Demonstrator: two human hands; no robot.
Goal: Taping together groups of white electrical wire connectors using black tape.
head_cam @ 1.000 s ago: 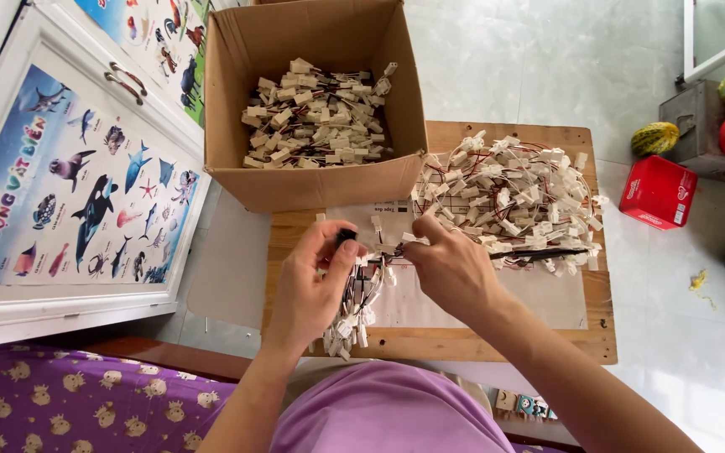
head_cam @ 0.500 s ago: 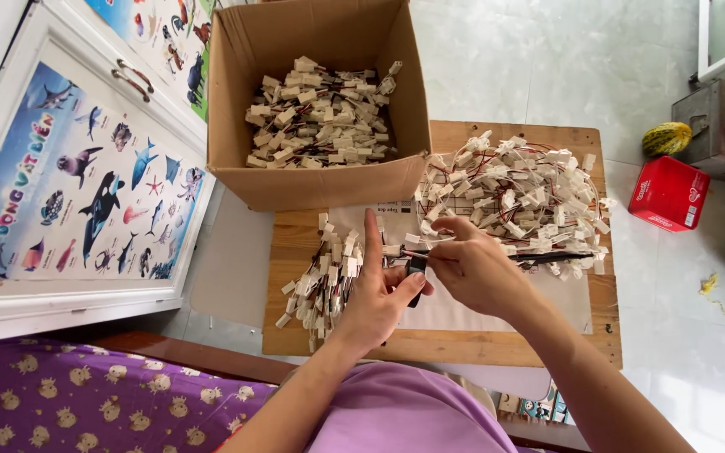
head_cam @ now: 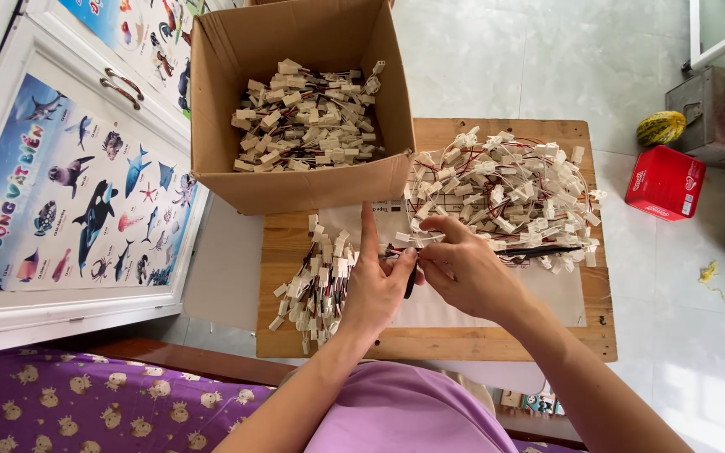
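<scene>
My left hand (head_cam: 373, 289) and my right hand (head_cam: 466, 268) meet over the middle of a small wooden table (head_cam: 438, 340). Together they pinch a thin red and black wire lead (head_cam: 398, 252) with a dark end. The left index finger points straight up. A small bunch of white plastic connectors on wires (head_cam: 316, 281) lies just left of my left hand. A large loose heap of the same connectors (head_cam: 505, 189) lies on the table beyond my right hand. A sheet of white paper (head_cam: 539, 298) lies under the hands.
An open cardboard box (head_cam: 299, 180) partly filled with connector bundles stands at the table's far left. A white cabinet door with a sea-animal poster (head_cam: 69, 193) is on the left. A red box (head_cam: 663, 183), a striped melon and a grey metal box sit on the tiled floor at right.
One second ago both hands held the small bunch of connectors. It now lies on the table at left, and the hands hold a single wire lead near the big heap.
</scene>
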